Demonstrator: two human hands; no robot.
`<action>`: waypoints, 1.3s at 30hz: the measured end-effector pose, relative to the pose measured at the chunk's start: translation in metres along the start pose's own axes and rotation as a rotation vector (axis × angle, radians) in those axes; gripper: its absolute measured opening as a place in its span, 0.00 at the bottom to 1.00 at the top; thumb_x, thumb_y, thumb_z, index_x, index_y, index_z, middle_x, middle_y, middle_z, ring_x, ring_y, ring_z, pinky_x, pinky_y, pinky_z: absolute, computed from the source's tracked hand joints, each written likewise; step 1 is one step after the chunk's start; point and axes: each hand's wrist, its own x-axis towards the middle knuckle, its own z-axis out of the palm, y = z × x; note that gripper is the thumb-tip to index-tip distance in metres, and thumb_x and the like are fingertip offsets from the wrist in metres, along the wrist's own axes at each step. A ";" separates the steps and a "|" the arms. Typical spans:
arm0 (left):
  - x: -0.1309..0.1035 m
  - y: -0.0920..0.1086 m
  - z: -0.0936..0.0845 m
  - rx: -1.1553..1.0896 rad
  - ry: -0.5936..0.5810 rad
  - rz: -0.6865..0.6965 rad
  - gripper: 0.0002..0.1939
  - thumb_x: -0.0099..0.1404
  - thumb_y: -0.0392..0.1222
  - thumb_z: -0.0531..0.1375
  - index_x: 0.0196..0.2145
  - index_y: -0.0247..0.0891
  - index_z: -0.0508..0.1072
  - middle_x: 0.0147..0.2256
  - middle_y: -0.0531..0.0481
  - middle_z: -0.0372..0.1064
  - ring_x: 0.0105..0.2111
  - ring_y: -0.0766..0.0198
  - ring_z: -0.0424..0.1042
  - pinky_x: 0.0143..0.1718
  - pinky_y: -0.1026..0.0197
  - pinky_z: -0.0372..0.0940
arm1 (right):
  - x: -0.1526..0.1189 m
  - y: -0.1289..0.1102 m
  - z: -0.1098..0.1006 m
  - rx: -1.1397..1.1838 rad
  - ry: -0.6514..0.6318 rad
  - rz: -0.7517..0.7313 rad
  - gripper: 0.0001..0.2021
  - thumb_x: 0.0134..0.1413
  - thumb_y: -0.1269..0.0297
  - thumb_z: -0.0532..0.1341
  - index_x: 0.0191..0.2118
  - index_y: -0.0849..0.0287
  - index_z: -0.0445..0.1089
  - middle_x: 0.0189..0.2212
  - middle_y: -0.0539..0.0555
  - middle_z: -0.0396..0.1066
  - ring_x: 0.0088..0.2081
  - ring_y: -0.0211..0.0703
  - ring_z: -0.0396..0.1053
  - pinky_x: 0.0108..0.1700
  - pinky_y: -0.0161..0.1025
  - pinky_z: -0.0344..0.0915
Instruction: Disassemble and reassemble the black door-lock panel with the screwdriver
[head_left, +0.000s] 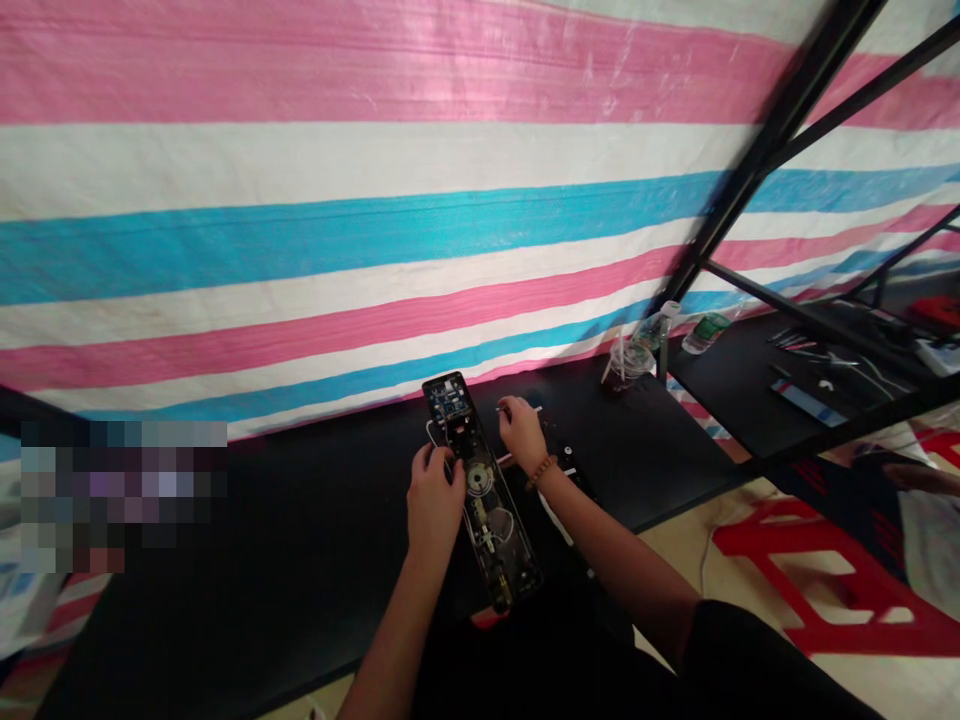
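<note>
A long black casing (pixel 517 535), like an opened electronic door lock, lies on the black table. A circuit board (pixel 448 400) fills its far end; thin wires, a round part (pixel 479 479) and brass-coloured metal parts show further down. My left hand (pixel 436 495) grips the casing's left edge with bent fingers, close to a white wire (pixel 430 432); the fingertips are partly hidden. Just beyond the right edge, my right hand (pixel 523 432) is closed in a pinch. What it pinches, if anything, is too small to make out. A beaded bracelet (pixel 541 472) circles that wrist.
Small loose parts (pixel 568 452) lie right of the casing. A plastic cup (pixel 628 365) and clear bottles (pixel 705 333) stand at the back right. Tools (pixel 799 345) lie on the neighbouring table. A red stool (pixel 817 570) and a person's leg are at right; a striped sheet (pixel 375 240) hangs behind.
</note>
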 end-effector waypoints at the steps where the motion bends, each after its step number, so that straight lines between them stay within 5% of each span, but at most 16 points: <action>1: -0.001 0.002 -0.001 0.034 -0.020 -0.018 0.06 0.68 0.39 0.58 0.41 0.38 0.73 0.52 0.40 0.67 0.47 0.52 0.74 0.47 0.53 0.70 | 0.000 0.005 0.000 -0.005 0.010 0.013 0.11 0.59 0.76 0.55 0.42 0.60 0.72 0.39 0.59 0.73 0.40 0.47 0.71 0.47 0.41 0.67; 6: 0.003 0.017 -0.013 0.251 -0.150 -0.033 0.09 0.70 0.40 0.56 0.44 0.37 0.74 0.43 0.41 0.70 0.41 0.54 0.75 0.43 0.57 0.68 | 0.000 0.018 -0.013 0.009 0.038 0.042 0.11 0.57 0.73 0.56 0.44 0.61 0.73 0.42 0.63 0.72 0.44 0.52 0.71 0.51 0.48 0.67; 10: 0.009 0.023 -0.018 0.279 -0.256 -0.060 0.09 0.70 0.39 0.55 0.42 0.35 0.74 0.39 0.40 0.72 0.41 0.53 0.76 0.43 0.56 0.67 | -0.012 0.001 -0.022 0.089 0.058 -0.023 0.12 0.56 0.68 0.60 0.45 0.59 0.73 0.49 0.65 0.71 0.53 0.56 0.68 0.59 0.53 0.63; 15: 0.000 0.008 -0.007 -0.203 -0.140 -0.125 0.14 0.71 0.37 0.53 0.53 0.36 0.66 0.45 0.39 0.76 0.45 0.53 0.77 0.47 0.53 0.69 | -0.051 -0.033 -0.009 0.183 -0.153 -0.236 0.08 0.58 0.65 0.61 0.41 0.56 0.76 0.62 0.62 0.61 0.63 0.57 0.61 0.63 0.55 0.61; 19: -0.025 -0.006 0.014 -0.670 -0.042 -0.237 0.29 0.72 0.42 0.54 0.66 0.39 0.49 0.55 0.37 0.72 0.48 0.57 0.77 0.50 0.54 0.70 | -0.065 -0.044 0.002 0.102 -0.138 -0.256 0.13 0.57 0.68 0.61 0.48 0.57 0.75 0.72 0.62 0.43 0.72 0.64 0.41 0.66 0.64 0.52; 22: -0.042 -0.010 0.031 -0.737 -0.010 -0.312 0.28 0.73 0.45 0.51 0.66 0.37 0.49 0.55 0.36 0.71 0.51 0.57 0.76 0.54 0.51 0.68 | -0.064 -0.049 0.001 0.076 -0.147 -0.267 0.12 0.58 0.67 0.62 0.48 0.57 0.75 0.74 0.59 0.36 0.73 0.65 0.37 0.65 0.65 0.52; 28: -0.056 -0.011 0.053 -0.710 0.070 -0.284 0.25 0.71 0.42 0.51 0.64 0.37 0.61 0.64 0.37 0.62 0.63 0.55 0.65 0.64 0.50 0.58 | -0.060 -0.064 0.002 0.003 -0.256 -0.222 0.10 0.58 0.69 0.62 0.42 0.52 0.79 0.74 0.52 0.37 0.72 0.71 0.34 0.61 0.67 0.53; 32: -0.060 -0.015 0.058 -0.687 0.062 -0.273 0.27 0.73 0.44 0.49 0.67 0.37 0.59 0.63 0.37 0.64 0.64 0.54 0.63 0.64 0.50 0.57 | -0.057 -0.069 0.004 -0.014 -0.237 -0.175 0.08 0.57 0.70 0.62 0.34 0.53 0.80 0.73 0.50 0.43 0.72 0.71 0.35 0.60 0.70 0.50; 39: -0.060 -0.016 0.053 -0.647 0.053 -0.214 0.30 0.71 0.47 0.53 0.67 0.35 0.57 0.64 0.36 0.63 0.62 0.53 0.65 0.61 0.51 0.60 | -0.047 -0.086 0.000 0.115 -0.129 -0.110 0.06 0.58 0.67 0.61 0.36 0.56 0.77 0.70 0.58 0.52 0.71 0.64 0.43 0.63 0.67 0.50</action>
